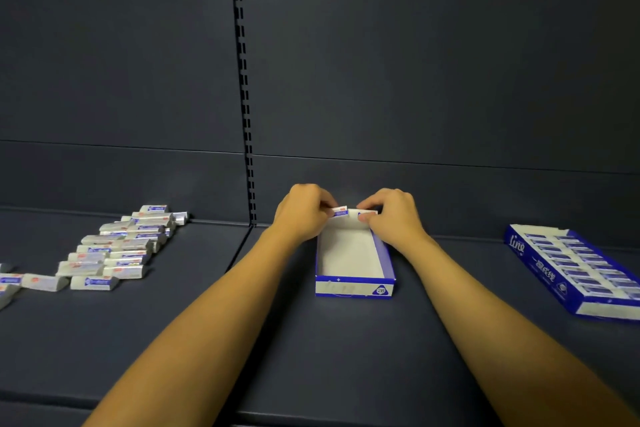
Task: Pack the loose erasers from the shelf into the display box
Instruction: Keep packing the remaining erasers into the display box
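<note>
The left hand point(304, 210) was curled, pinching one wrapped eraser point(340, 210) between thumb and fingers at the far end of the display box point(355, 282). The right hand point(393, 215) was likewise curled, gripping a second eraser point(365, 216) against the box's far wall. Both hands met above that far edge. The display box stood open on the shelf point(346, 340), blue-sided, its white floor bare. The loose erasers point(114, 250) lay in rough rows on the shelf well to the left. A filled box point(575, 267) of erasers lay well to the right.
</note>
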Demonstrator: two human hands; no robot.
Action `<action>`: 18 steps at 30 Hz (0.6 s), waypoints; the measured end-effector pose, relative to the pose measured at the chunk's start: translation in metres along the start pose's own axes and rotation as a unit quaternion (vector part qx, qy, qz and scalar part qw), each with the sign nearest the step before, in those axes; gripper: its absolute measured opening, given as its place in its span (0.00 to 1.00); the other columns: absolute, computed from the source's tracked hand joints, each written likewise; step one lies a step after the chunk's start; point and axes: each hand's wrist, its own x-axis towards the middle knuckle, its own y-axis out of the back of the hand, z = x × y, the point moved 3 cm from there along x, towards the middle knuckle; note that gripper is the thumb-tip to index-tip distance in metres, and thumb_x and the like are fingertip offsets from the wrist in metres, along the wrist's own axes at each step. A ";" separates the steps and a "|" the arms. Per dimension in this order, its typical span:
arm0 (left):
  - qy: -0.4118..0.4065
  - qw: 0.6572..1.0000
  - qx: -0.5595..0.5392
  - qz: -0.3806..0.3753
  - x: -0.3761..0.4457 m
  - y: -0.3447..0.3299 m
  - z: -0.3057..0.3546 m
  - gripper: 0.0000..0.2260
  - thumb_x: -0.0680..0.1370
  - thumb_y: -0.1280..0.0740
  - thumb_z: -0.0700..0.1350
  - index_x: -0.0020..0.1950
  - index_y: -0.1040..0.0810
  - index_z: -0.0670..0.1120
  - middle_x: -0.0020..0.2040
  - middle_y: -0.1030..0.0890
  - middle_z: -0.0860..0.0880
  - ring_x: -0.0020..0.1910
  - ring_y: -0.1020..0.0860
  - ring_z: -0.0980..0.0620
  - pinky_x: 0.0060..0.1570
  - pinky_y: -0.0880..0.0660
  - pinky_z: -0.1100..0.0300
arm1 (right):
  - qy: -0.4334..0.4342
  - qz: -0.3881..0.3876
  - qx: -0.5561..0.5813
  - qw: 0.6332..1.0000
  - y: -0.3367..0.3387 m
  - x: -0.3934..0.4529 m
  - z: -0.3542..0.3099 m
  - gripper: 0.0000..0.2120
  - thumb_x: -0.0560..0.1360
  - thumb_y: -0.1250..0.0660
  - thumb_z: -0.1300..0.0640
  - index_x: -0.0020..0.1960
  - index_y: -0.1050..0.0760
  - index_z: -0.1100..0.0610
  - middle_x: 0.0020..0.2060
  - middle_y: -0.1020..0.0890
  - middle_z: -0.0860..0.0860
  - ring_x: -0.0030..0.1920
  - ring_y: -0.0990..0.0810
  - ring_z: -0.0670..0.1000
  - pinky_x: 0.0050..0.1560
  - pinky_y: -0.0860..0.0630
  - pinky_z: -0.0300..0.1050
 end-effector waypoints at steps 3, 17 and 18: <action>0.002 1.000 -0.018 0.010 0.000 -0.007 -0.007 0.09 0.79 0.31 0.40 0.54 0.13 0.50 0.50 0.16 0.52 0.46 0.22 0.52 0.49 0.20 0.53 | 0.015 0.014 0.012 1.000 -0.006 0.000 0.005 0.05 0.73 0.25 0.59 0.48 0.14 0.54 0.46 0.17 0.49 0.48 0.22 0.48 0.48 0.23 0.45; 0.003 0.999 0.048 -0.009 0.011 -0.026 -0.008 0.08 0.78 0.29 0.41 0.54 0.13 0.51 0.53 0.15 0.51 0.54 0.20 0.47 0.53 0.19 0.48 | -0.006 0.061 0.031 0.998 -0.008 -0.002 0.033 0.05 0.74 0.27 0.60 0.48 0.15 0.52 0.43 0.19 0.44 0.51 0.24 0.48 0.45 0.31 0.37; 0.002 0.999 0.052 -0.009 0.011 -0.028 -0.008 0.08 0.77 0.29 0.41 0.53 0.13 0.51 0.52 0.15 0.51 0.54 0.20 0.47 0.53 0.19 0.48 | -0.010 0.063 0.036 0.997 -0.008 -0.002 0.033 0.04 0.75 0.27 0.59 0.48 0.15 0.52 0.44 0.18 0.45 0.51 0.24 0.48 0.45 0.30 0.37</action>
